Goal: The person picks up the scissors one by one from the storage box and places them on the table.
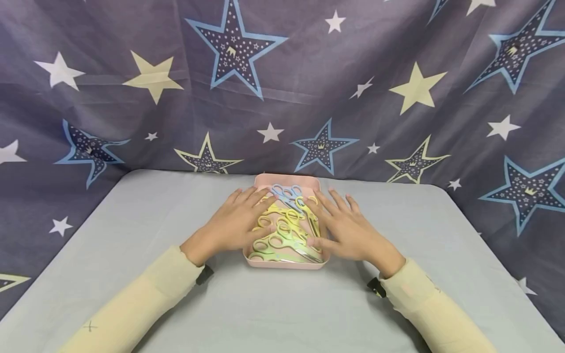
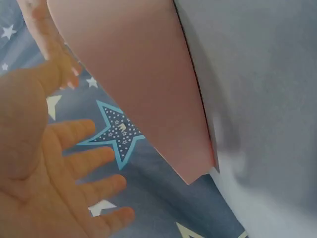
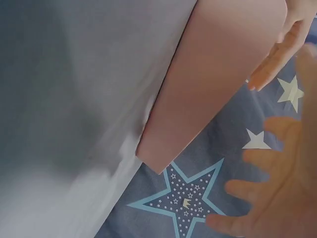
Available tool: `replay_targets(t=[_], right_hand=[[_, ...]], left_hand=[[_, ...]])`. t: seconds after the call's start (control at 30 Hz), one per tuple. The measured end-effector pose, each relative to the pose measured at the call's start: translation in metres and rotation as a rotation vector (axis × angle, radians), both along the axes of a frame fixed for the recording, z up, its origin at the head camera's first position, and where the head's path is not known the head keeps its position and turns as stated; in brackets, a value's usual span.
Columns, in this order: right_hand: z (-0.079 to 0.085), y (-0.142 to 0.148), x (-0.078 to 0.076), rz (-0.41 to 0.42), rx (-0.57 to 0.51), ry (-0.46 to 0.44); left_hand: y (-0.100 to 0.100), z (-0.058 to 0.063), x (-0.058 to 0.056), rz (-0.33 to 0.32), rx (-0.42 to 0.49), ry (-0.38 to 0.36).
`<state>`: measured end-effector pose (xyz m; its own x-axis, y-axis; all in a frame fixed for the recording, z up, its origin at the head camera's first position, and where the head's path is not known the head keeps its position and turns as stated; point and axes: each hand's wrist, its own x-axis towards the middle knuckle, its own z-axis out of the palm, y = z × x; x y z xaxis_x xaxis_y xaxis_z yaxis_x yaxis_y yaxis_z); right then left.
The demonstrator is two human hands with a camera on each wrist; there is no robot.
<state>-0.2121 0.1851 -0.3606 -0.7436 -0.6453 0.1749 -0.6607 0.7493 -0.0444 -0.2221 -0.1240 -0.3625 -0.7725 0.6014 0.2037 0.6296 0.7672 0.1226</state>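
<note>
In the head view, a pink plastic tray (image 1: 287, 266) stands on a table with a grey cover (image 1: 282, 309), near its far edge, before a curtain printed with stars (image 1: 353, 49). Scissors lie heaped in the tray: blue scissors (image 1: 289, 197) at the far end, yellow scissors (image 1: 279, 210) across the middle and green scissors (image 1: 288, 241) at the near end. The left hand (image 1: 236, 220) and right hand (image 1: 350, 228) reach over opposite sides of the tray, well apart from each other, fingers straight and spread. Pale yellow sleeves (image 1: 137, 294) cover both forearms. In the left wrist view, the left hand's fingers stand apart, holding nothing, beside the tray's pink outer wall. In the right wrist view, the right hand's fingers are likewise spread and hold nothing, apart from the opposite wall.
</note>
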Motion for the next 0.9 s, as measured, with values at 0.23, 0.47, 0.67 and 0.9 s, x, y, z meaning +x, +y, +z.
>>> replay_targets(t=[0.23, 0.47, 0.67, 0.9], right_hand=[[-0.001, 0.001, -0.005, -0.002, -0.027, 0.029], [-0.002, -0.001, -0.007, 0.007, -0.093, 0.008], [-0.003, 0.001, -0.010, 0.030, -0.111, 0.009], [0.001, 0.004, -0.016, 0.069, -0.135, 0.020]], left_hand=[[-0.006, 0.000, -0.006, 0.135, 0.176, -0.090], [-0.012, 0.000, -0.015, 0.231, 0.368, -0.259], [-0.012, -0.002, -0.018, 0.268, 0.434, -0.370], [-0.010, -0.003, -0.018, 0.281, 0.477, -0.420]])
